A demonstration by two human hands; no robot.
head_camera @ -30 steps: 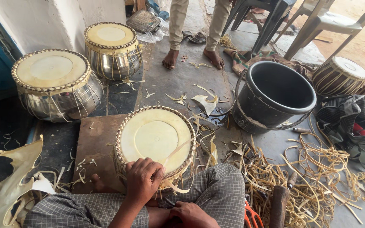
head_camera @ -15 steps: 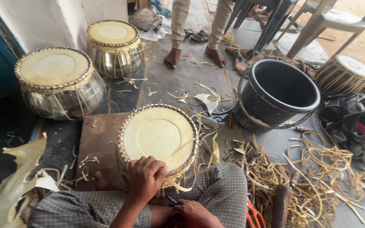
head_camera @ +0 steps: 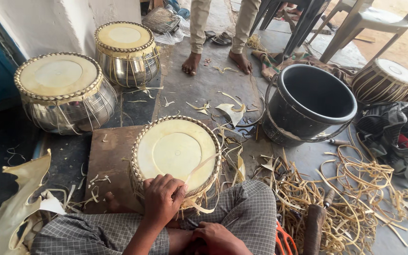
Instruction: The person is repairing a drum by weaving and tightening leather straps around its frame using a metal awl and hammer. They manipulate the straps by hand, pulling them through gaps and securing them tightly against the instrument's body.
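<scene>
A round drum (head_camera: 175,151) with a pale skin head and a braided rim stands on a brown wooden board (head_camera: 112,160) in front of my crossed legs. My left hand (head_camera: 162,198) presses on the drum's near rim, fingers curled over the braid. A thin pale leather strip (head_camera: 199,165) runs from under that hand across the drumhead. My right hand (head_camera: 216,238) sits low against the drum's near side, closed; what it grips is hidden.
Two shiny metal drums (head_camera: 64,92) (head_camera: 126,52) stand at the left by a white wall. A black bucket (head_camera: 308,104) is at the right, with tangled leather strips (head_camera: 350,203) and scraps on the floor. Another person's bare feet (head_camera: 192,63) stand beyond. Plastic chairs (head_camera: 364,23) behind.
My hands and the drum stay where they were. Only the view has shifted slightly.
</scene>
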